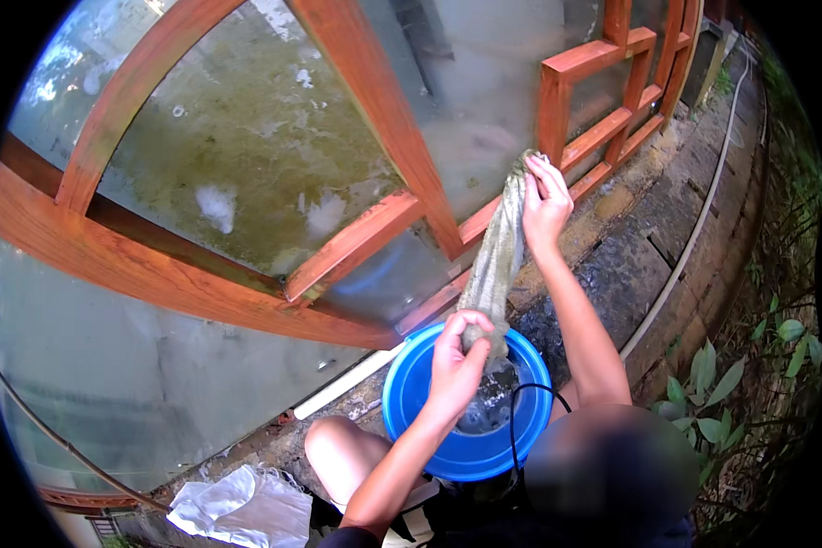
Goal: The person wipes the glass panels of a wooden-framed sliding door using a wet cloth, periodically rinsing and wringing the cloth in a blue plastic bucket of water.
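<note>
A wet, grimy cloth is stretched between my two hands above a blue plastic bucket. My right hand pinches its upper end, close to the wooden window frame. Lower down, my left hand grips the bunched bottom end over the bucket's rim. Dark, foamy water lies inside the bucket. A thin black cord loops across the rim on the right.
Red-brown wooden framing divides the dirty glass panes on the left. A grey hose runs along the stone ledge at right, beside leafy plants. A white plastic sack and a thin stick lie lower left.
</note>
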The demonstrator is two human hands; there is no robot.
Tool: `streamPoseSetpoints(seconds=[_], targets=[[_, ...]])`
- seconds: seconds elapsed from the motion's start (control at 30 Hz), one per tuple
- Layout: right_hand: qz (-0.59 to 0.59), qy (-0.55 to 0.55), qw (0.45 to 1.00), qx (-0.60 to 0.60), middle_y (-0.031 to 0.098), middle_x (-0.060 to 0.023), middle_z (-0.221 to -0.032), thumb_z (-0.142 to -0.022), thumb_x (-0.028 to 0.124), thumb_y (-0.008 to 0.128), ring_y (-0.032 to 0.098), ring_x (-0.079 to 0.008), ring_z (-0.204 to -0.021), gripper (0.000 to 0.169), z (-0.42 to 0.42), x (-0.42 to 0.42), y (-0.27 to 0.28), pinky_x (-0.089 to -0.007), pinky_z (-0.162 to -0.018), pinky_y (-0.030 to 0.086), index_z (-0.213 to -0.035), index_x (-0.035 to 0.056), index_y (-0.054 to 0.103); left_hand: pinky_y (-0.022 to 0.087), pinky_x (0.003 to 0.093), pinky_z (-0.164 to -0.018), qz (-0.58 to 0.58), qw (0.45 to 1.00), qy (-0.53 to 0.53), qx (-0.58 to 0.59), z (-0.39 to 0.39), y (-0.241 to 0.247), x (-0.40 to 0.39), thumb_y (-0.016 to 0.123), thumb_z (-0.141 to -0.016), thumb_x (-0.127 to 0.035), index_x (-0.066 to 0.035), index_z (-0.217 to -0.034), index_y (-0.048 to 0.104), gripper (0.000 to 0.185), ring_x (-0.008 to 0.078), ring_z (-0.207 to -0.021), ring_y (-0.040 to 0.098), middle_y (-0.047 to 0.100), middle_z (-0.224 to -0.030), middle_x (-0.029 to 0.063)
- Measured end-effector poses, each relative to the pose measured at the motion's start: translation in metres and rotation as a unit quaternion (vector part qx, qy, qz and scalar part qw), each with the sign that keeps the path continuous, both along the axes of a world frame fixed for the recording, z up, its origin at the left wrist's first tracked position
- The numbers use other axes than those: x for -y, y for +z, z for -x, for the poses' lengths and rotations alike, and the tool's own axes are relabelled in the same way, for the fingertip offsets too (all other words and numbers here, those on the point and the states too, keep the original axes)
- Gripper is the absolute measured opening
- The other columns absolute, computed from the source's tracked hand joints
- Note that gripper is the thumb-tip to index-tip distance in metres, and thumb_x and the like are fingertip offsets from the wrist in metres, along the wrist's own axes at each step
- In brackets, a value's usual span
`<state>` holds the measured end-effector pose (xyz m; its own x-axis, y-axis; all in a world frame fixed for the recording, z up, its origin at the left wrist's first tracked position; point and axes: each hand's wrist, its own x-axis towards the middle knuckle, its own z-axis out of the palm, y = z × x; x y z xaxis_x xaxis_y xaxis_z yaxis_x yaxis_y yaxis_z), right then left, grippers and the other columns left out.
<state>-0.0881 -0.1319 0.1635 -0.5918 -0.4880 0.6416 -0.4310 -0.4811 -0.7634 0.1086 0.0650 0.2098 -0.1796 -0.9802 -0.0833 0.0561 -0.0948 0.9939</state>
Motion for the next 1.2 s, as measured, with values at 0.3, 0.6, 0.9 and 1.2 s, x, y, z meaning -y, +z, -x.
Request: streamPoseSetpoints(seconds=[0.3, 0.6, 0.9, 1.2], targets=[[0.076, 0.054, 0.973, -0.212, 0.074, -0.0084, -0.094, -0.079, -0.008, 0.070, 0.069, -0.0235, -0.090, 0.027, -0.051, -0.026, 0.008, -0.0350, -0.084, 0.057, -0.100, 0.0072, 0.079, 0.041, 0.0272, -0.091, 0.004, 0.999, -0.039, 0.025, -0.002, -0.014, -0.004, 0.056, -0.079, 0.007, -0.005, -0.094, 0.060, 0.020, 0.0172, -0.096, 0.054, 0.056, -0.098, 0.0054], [-0.009, -0.006, 0.999, 0.052, 0.070, -0.0121, -0.117, -0.090, -0.003, 0.068, 0.070, -0.0229, -0.107, 0.028, -0.013, 0.002, -0.021, -0.0324, -0.090, 0.058, -0.116, 0.0043, 0.075, 0.040, 0.0257, -0.089, -0.038, 0.999, -0.024, 0.026, -0.001, -0.029, 0.001, 0.056, -0.082, 0.008, -0.006, -0.096, 0.059, 0.021, 0.0144, -0.097, 0.052, 0.054, -0.101, 0.0033], [0.124, 0.113, 0.979, -0.115, 0.072, -0.0102, -0.091, -0.072, -0.007, 0.076, 0.069, -0.0256, -0.087, 0.024, -0.062, -0.028, 0.041, -0.0365, -0.077, 0.056, -0.093, 0.0037, 0.079, 0.039, 0.0263, -0.088, -0.004, 0.999, -0.007, 0.046, 0.003, -0.015, -0.018, 0.056, -0.075, 0.009, -0.005, -0.088, 0.058, 0.019, 0.0150, -0.094, 0.052, 0.054, -0.093, 0.0033], [0.305, 0.110, 0.928, -0.186, 0.072, -0.0077, -0.084, -0.074, -0.001, 0.079, 0.069, -0.0251, -0.085, 0.015, -0.053, 0.012, 0.217, -0.0347, -0.075, 0.058, -0.087, 0.0056, 0.079, 0.040, 0.0242, -0.086, 0.105, 0.993, 0.043, 0.040, 0.001, 0.063, 0.003, 0.058, -0.078, 0.004, -0.006, -0.094, 0.055, 0.020, 0.0103, -0.094, 0.049, 0.053, -0.093, 0.0001]])
